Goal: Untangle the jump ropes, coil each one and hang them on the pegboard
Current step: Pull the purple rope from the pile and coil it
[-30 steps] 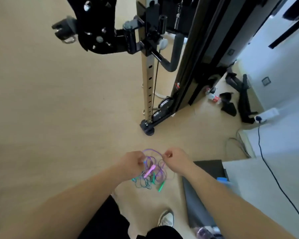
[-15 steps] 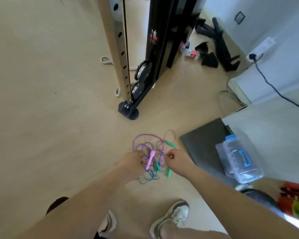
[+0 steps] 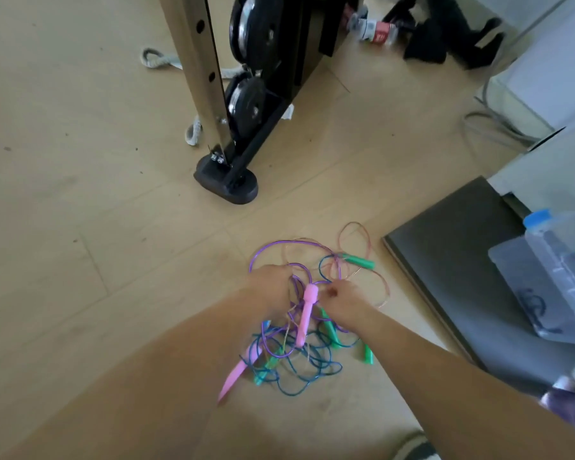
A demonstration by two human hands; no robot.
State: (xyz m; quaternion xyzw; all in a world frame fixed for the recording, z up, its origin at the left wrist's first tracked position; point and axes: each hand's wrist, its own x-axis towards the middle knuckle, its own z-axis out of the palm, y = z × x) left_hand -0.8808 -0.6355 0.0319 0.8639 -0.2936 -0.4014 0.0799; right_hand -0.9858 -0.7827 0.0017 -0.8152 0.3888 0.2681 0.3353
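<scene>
Jump ropes (image 3: 299,330) in one knotted heap on the wooden floor (image 3: 80,227), right under my hands, and nothing is separated yet. Purple cord (image 3: 273,245) loops out past my knuckles, blue cord (image 3: 307,381) sprawls nearest me, and a thin pale pinkish cord (image 3: 354,227) arcs off toward the dark mat (image 3: 445,260). Pink handle (image 3: 306,313) stands up between my hands, a second pink handle (image 3: 234,376) lies lower left, green handles (image 3: 359,261) are scattered through the pile.

My left hand (image 3: 273,287) is closed into the tangle, gripping purple cord as best I can judge. My right hand (image 3: 341,302) is pinched shut just beside the pink handle's top; on cord or on the handle itself, I cannot tell.

So I'd call this the very start: untangling barely begun, no coil made, nothing hung, and no pegboard anywhere in view.

Further out, the gym machine's foot (image 3: 226,182) sits well beyond the heap, a clear plastic box (image 3: 551,280) rests on the mat at right. As for writing, a small bottle (image 3: 375,29) near the top carries a red-and-white label, too blurred to read. No brand legible anywhere.
</scene>
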